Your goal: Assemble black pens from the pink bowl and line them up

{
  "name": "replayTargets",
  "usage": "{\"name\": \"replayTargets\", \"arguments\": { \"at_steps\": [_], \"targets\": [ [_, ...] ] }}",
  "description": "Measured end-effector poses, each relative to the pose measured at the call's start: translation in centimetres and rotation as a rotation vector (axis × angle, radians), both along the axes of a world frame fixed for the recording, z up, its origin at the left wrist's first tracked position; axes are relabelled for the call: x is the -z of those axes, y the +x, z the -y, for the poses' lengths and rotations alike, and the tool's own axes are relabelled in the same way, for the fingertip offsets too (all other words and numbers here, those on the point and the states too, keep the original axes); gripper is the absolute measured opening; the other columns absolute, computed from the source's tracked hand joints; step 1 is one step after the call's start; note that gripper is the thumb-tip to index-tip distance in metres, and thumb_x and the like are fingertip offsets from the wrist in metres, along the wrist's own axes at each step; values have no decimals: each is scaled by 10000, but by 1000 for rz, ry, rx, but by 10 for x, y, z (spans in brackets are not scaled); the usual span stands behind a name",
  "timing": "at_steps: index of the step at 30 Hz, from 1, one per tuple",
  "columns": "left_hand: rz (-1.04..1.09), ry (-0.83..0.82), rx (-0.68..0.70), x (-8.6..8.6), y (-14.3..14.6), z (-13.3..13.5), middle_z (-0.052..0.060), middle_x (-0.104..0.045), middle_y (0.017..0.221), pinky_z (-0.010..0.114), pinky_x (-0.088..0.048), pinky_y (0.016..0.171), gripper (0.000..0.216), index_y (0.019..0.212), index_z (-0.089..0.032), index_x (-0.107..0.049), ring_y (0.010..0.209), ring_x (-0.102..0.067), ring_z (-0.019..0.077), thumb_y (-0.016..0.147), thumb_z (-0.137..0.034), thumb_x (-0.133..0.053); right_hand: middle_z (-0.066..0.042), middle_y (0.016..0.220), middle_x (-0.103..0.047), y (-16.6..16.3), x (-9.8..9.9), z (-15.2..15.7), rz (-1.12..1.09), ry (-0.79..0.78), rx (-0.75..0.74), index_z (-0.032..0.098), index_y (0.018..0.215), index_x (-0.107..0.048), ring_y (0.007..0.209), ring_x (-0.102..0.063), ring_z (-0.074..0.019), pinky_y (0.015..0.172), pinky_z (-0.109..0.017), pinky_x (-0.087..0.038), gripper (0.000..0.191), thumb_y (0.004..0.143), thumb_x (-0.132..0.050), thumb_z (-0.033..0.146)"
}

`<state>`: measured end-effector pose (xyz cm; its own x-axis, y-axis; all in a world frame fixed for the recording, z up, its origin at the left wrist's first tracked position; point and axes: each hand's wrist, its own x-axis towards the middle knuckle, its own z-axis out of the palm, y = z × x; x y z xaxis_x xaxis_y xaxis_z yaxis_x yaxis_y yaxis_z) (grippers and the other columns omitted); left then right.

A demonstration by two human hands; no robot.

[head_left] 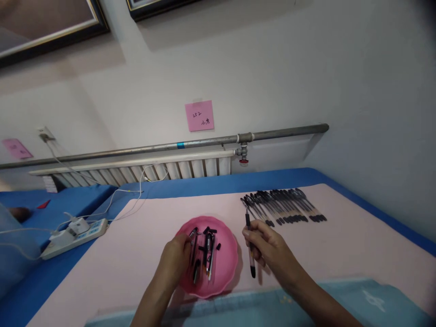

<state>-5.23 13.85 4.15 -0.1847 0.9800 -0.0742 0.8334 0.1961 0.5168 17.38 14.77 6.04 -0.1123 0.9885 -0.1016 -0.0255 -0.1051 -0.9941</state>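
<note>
My right hand (264,240) pinches a clear-barrelled pen (251,259) near its black grip. The pen stands almost upright, its bare tip pointing up and its black end down, just right of a pink scalloped plate (228,272). At the plate's left side is my left hand (177,256), fingers bent together among the pen parts; whatever they grip is hidden. Inside the plate lie black pen caps (218,246), clear barrels and refills (211,261). Beyond my right hand, a row of assembled-looking pens (281,202) lies side by side, with several small black pieces (294,219) at their near ends.
Pale pink paper (136,240) covers much of the blue table (218,181). A power strip (78,238) with plugs and white cables sits at the left. Light blue cloth (252,306) lies along the near edge. Behind are a radiator (184,169) and a pipe (204,143).
</note>
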Motion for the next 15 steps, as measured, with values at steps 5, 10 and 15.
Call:
{"name": "replayTargets", "arguments": {
  "at_steps": [5,10,15],
  "targets": [
    [-14,-2,10,-1,1,0,43,-699,779,243,-381,633,271,824,-196,-652,703,-613,162,795,-162,-384,100,458,-434,0,3,-3,1,7,-17,220,724,-517,325,-320,-52,328,-182,-236,180,731,-574,391],
    [-38,-31,5,-2,4,1,58,-696,765,253,-369,607,268,806,-193,-641,680,-608,174,795,-173,-374,82,501,-434,0,5,-2,-16,25,-32,212,726,-526,371,-345,-56,336,-173,-247,166,731,-587,366],
    [-64,-20,25,-2,5,1,93,-695,764,287,-366,626,271,769,-180,-627,697,-606,212,791,-173,-357,64,528,-437,0,4,0,0,24,-39,221,736,-541,406,-366,-67,328,-169,-248,120,757,-563,337]
  ]
}}
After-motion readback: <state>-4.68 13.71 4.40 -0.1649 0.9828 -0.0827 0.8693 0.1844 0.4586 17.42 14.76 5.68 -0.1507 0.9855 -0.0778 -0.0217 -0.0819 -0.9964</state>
